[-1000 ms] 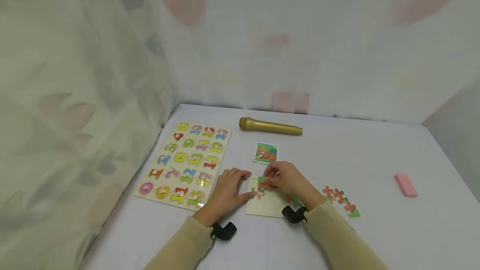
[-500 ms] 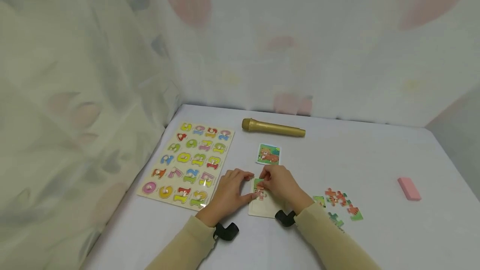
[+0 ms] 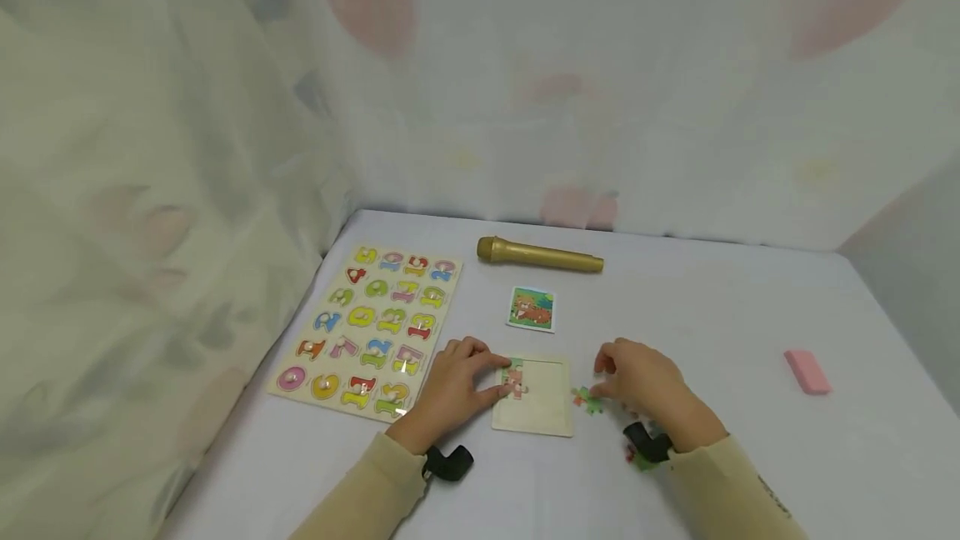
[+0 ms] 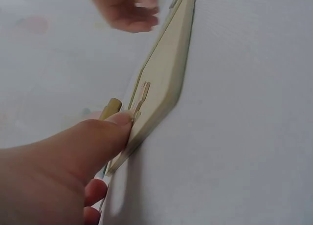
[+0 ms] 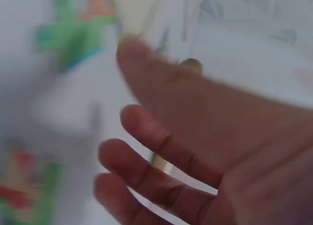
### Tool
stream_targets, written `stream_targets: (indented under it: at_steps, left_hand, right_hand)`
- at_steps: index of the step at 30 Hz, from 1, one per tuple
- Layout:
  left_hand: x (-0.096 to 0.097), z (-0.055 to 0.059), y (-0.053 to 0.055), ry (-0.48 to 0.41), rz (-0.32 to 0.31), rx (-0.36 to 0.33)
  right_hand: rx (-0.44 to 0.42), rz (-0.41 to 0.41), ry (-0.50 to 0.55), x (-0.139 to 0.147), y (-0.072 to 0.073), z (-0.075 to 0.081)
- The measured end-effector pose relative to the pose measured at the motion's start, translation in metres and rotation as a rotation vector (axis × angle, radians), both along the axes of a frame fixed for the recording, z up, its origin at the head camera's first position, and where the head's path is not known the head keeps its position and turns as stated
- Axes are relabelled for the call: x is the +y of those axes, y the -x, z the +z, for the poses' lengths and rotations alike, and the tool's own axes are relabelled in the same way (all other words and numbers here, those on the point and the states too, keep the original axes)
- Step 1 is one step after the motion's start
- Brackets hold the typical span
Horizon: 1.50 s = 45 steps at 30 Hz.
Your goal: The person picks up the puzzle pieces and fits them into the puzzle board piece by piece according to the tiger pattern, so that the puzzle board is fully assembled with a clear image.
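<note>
My left hand [image 3: 455,383] holds the left edge of a small wooden puzzle board [image 3: 540,427]. Its thumb [image 4: 110,129] lies over the rim beside the fitted jigsaw pieces [image 3: 516,382], and its index fingertip is at the upper left corner. The pieces show part of an orange animal and green ground. My right hand [image 3: 648,382] hovers just right of the board, fingers loosely bent, with nothing seen between them. Near its thumb lies a green jigsaw piece [image 3: 587,400], blurred in the right wrist view. More loose pieces [image 3: 640,458] are partly hidden under the right wrist.
A number puzzle [image 3: 367,332] with knobbed numerals lies to the left. Behind the board is a picture card [image 3: 532,309] of an orange animal, and beyond it a gold microphone [image 3: 540,254]. A pink block [image 3: 807,372] sits at the right of the white table [image 3: 712,307].
The right hand was over the board at the fitted pieces; it has moved off to the right, to the loose pieces. The left hand stays at the board's left edge.
</note>
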<state>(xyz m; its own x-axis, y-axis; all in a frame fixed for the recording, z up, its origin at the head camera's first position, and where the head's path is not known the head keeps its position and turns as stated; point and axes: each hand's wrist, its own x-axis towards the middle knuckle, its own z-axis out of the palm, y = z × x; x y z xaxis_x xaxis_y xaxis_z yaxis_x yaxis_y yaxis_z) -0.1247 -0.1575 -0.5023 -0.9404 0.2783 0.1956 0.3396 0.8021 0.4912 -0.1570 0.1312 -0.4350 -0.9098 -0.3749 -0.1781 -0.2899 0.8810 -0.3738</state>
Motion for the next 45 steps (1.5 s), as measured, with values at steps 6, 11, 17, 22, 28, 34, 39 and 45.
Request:
stream_targets:
  at_steps: [6, 11, 17, 22, 28, 34, 39, 45]
  left_hand:
    - [-0.008, -0.001, -0.002, 0.006, -0.021, 0.032]
    - [-0.008, -0.002, -0.002, -0.017, -0.029, 0.050]
    - [-0.004, -0.002, 0.000, -0.002, -0.043, 0.037]
    - [0.001, -0.002, 0.001, 0.032, -0.058, 0.013]
    - [0.004, -0.001, 0.002, 0.036, -0.055, 0.018]
    - [0.002, -0.002, 0.005, 0.014, -0.061, -0.007]
    - [0.001, -0.001, 0.005, -0.003, -0.085, -0.031]
    - [-0.001, 0.000, 0.001, -0.009, -0.071, -0.046]
  right_hand:
    - [0.038, 0.009, 0.051, 0.000, -0.012, -0.030]
    - [-0.051, -0.028, 0.149, -0.001, -0.011, -0.027]
    - [-0.066, -0.019, 0.206, -0.004, -0.007, -0.019]
    - [-0.105, -0.059, 0.095, -0.004, -0.016, -0.018]
    - [-0.050, -0.055, 0.078, -0.006, -0.030, -0.020]
    - [-0.015, -0.034, 0.170, -0.007, -0.033, -0.016]
    - [0.062, -0.006, 0.290, -0.020, -0.019, -0.006]
    - [0.007, 0.087, 0.341, -0.057, 0.002, -0.016]
